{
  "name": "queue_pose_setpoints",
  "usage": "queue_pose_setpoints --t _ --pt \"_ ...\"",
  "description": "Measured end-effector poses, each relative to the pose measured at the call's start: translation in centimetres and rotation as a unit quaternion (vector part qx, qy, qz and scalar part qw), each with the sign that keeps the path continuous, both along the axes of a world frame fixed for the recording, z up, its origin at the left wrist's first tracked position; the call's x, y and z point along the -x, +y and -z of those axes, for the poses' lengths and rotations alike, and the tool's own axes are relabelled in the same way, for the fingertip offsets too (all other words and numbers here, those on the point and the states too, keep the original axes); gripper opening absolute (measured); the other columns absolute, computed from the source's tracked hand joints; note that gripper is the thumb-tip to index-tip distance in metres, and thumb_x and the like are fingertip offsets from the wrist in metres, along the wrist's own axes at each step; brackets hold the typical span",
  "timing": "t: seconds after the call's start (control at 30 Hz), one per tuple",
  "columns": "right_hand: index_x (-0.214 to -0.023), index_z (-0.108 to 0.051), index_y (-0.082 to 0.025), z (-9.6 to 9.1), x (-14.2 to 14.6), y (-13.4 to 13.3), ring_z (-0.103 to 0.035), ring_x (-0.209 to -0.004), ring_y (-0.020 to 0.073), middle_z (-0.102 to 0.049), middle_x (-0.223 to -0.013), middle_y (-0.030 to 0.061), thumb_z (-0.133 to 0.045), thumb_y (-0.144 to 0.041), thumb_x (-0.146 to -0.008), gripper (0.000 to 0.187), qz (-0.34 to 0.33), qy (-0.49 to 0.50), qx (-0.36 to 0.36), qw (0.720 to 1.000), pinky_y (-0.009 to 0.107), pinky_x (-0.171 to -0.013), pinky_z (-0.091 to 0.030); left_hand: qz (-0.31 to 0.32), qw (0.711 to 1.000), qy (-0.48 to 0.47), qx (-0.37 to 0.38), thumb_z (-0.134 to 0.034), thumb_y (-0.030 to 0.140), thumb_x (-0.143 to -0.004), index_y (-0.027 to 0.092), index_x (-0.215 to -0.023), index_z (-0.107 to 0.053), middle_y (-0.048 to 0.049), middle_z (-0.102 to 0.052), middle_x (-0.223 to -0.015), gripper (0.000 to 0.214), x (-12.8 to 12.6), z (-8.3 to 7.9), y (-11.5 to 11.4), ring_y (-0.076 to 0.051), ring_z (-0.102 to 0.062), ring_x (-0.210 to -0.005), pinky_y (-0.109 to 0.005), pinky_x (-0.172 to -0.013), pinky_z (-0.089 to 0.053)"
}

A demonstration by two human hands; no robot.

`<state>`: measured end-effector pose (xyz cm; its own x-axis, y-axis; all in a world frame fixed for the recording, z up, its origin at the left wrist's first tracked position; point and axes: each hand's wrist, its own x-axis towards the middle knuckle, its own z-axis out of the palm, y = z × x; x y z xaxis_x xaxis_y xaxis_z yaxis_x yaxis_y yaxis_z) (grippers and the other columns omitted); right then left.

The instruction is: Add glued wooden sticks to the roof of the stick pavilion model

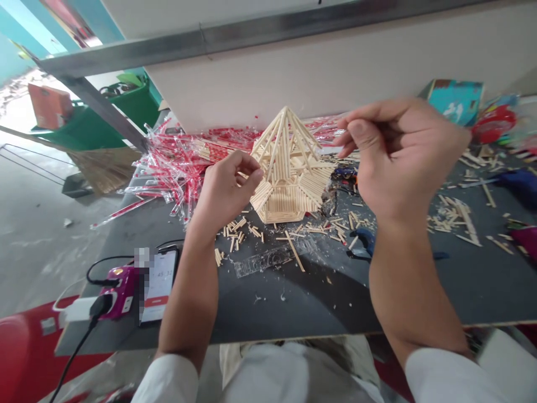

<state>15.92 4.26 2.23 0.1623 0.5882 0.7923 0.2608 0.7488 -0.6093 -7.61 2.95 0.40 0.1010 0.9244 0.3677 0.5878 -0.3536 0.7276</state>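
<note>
A small house model (287,162) made of thin wooden sticks stands upright in the middle of the dark table, with a pointed roof frame on top. My left hand (232,184) is at the model's left side, its fingers curled and the thumb and index tips against the roof's lower edge. Raised to the right of the model and apart from it, my right hand (403,151) is closed in a pinch. Whatever it may hold is too small to make out. Short cut sticks (239,232) lie in front of the model, next to a clear plastic stencil ruler (264,260).
Red-and-clear plastic wrappers (180,162) are heaped at the back left. A phone (159,285) and a purple power socket (119,291) with cables lie front left. A blue-handled tool (363,243) rests near my right forearm. A metal bar (251,42) crosses behind the table.
</note>
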Motion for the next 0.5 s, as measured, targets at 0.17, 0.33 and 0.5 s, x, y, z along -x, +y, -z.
queue_pose_setpoints --t 0.17,0.33,0.5 --pt "-0.092 -0.077 -0.021 0.1 -0.1 -0.3 -0.071 -0.071 0.0125 -0.078 -0.086 0.0031 -0.073 -0.009 -0.089 0.013 0.049 -0.041 0.033 0.997 0.029 -0.066 -0.058 0.006 1.0 0.0 0.009 -0.066 0.028 -0.091 0.02 -0.096 -0.068 -0.0028 -0.073 -0.089 0.009 -0.4 -0.2 -0.2 -0.014 -0.07 -0.082 -0.028 -0.07 -0.056" --pt "-0.092 -0.078 -0.025 -0.3 -0.3 -0.9 -0.075 -0.085 0.018 -0.08 -0.093 0.0014 -0.074 -0.018 -0.091 0.008 0.073 -0.112 0.049 0.99 0.035 -0.08 -0.061 0.0 1.0 -0.004 0.016 -0.067 0.033 -0.092 0.02 -0.095 -0.067 -0.002 -0.074 -0.088 0.013 -0.9 0.2 0.0 -0.013 -0.069 -0.078 -0.028 -0.068 -0.055" --pt "-0.09 -0.072 -0.029 -0.5 -0.8 -1.3 -0.074 -0.09 0.0218 -0.078 -0.094 0.0003 -0.076 -0.032 -0.09 0.006 0.103 -0.131 0.092 0.982 0.04 -0.082 -0.063 -0.022 1.0 0.002 0.002 -0.071 0.035 -0.089 0.02 -0.092 -0.066 -0.0009 -0.073 -0.086 0.016 -1.4 0.4 0.0 -0.012 -0.068 -0.072 -0.028 -0.067 -0.055"
